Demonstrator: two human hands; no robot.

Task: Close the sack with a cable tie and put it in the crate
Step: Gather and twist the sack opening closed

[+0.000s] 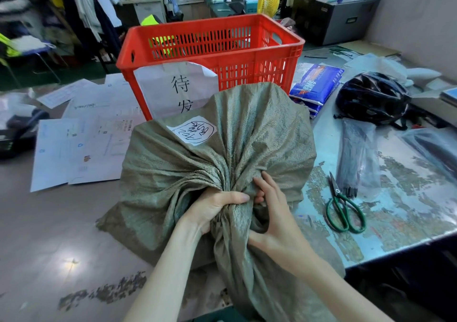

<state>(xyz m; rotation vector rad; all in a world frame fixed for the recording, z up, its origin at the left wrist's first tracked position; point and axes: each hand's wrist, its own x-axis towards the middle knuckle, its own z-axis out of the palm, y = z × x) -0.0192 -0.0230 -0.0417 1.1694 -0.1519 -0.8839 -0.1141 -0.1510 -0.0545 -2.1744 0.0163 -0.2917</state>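
Note:
A full grey-green woven sack [178, 168] with a white handwritten label lies on the table in front of me, its mouth gathered toward me. My left hand [212, 210] is clenched around the bunched neck. My right hand [274, 213] grips the same gathered fabric from the right, fingers pressed into the folds. Behind the sack stands a red slatted plastic crate [247, 57] with a paper sign taped on its front. A clear bag of black cable ties [356, 158] lies to the right of the sack. No tie is visible on the neck.
Green-handled scissors [343, 208] lie right of my hands. A black helmet [373, 99] and blue packets [314, 84] sit at the right. White paper sheets [84, 143] cover the table at the left. The table edge [395, 252] runs close on my right.

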